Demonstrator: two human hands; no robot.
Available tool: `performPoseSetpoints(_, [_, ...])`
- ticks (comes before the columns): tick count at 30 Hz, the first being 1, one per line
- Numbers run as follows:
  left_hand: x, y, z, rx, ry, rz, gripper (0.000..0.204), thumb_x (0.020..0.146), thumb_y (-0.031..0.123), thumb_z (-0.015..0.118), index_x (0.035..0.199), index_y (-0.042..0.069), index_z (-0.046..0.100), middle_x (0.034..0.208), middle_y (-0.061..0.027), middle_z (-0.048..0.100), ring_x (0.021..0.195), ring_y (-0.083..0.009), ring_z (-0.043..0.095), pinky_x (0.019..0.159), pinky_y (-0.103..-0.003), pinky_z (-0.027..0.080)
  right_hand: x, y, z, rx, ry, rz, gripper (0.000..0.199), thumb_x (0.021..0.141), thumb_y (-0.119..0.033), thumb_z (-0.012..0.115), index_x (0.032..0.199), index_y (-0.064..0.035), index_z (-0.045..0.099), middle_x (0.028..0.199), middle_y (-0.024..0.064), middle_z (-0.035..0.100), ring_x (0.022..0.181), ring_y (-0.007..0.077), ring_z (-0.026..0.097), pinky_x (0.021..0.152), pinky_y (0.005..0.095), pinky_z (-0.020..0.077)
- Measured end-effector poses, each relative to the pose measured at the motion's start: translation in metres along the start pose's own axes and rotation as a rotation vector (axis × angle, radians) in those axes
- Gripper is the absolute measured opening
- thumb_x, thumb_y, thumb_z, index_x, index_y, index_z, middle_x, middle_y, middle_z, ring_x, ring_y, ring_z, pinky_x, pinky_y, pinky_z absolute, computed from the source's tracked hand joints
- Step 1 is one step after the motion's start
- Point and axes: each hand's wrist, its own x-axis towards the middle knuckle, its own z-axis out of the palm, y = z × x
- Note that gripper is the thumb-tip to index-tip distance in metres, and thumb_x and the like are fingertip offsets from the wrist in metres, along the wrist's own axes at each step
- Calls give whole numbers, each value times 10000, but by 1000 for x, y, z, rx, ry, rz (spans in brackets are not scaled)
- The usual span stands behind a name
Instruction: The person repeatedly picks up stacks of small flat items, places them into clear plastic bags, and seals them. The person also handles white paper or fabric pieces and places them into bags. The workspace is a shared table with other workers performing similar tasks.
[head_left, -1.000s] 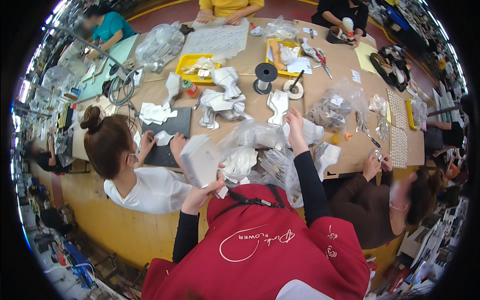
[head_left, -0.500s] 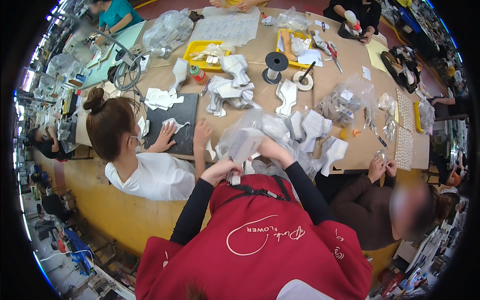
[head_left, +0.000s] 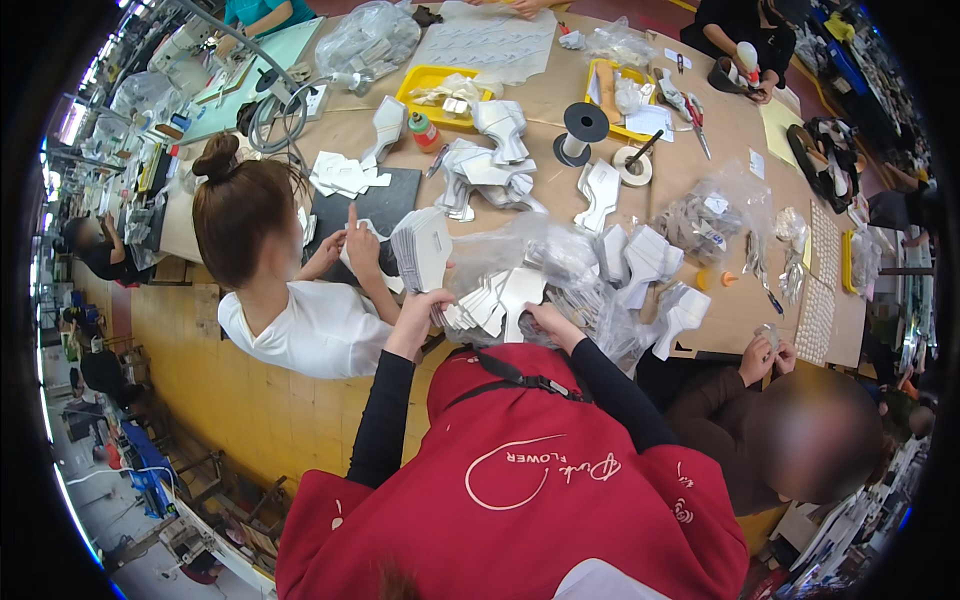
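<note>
My left hand (head_left: 428,306) is closed round the lower end of a stack of white, waisted cut pieces (head_left: 424,246), grey at their edges, which it holds upright over the table's near edge. Between my hands lies a fanned bunch of similar white pieces (head_left: 488,303). At the right side of that bunch, my right hand (head_left: 552,324) is closed with its fingertips on the narrow end of a white piece (head_left: 522,288). Behind the bunch is a crumpled clear plastic bag (head_left: 545,245), and more pieces show through the plastic to the right.
A co-worker in white (head_left: 310,325) sits close on my left by a black board (head_left: 392,190); another in brown (head_left: 715,425) sits at right. Piles of white pieces (head_left: 480,170), yellow trays (head_left: 413,85), a thread spool (head_left: 582,130) and a glue bottle (head_left: 424,132) stand farther back.
The stack held before my apron has moved up and left in my left hand. My right hand has come away from it to the fanned bunch. The left co-worker's hands have lifted off the board.
</note>
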Motion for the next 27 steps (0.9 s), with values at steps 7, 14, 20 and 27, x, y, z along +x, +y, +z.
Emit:
performPoseSetpoints(7, [-21, -5, 10, -59, -35, -42, 500, 740, -60, 574, 1233, 19, 552, 707, 13, 508, 565, -57, 434, 520, -198, 342, 53, 10, 11, 228, 161, 22, 422, 857, -312, 624, 1123, 14, 591, 1034, 81, 609, 885, 192, 533, 738, 363, 432])
performPoseSetpoints(14, [-35, -13, 9, -137, 28, -49, 438, 739, -73, 582, 1168, 12, 568, 698, 10, 499, 576, -63, 429, 556, -213, 357, 110, 7, 73, 705, 290, -54, 565, 849, -268, 655, 1279, 68, 508, 1225, 145, 602, 1060, 272, 595, 903, 361, 448])
performPoseSetpoints(20, [-45, -12, 1, -182, 77, -105, 430, 740, -65, 590, 1163, 10, 564, 758, -7, 545, 595, -68, 445, 567, -221, 367, 54, -41, 34, 717, 205, 118, 301, 844, -182, 695, 1107, -79, 590, 1029, 75, 632, 927, 198, 598, 777, 362, 470])
performPoseSetpoints(27, [-42, -2, 2, -154, 4, -13, 479, 764, 15, 606, 1230, 33, 496, 1329, -123, 537, 603, -80, 465, 669, -233, 442, -45, -62, 8, 695, -35, -252, 475, 834, -248, 720, 1251, -88, 559, 1179, 98, 636, 1097, 210, 605, 856, 359, 470])
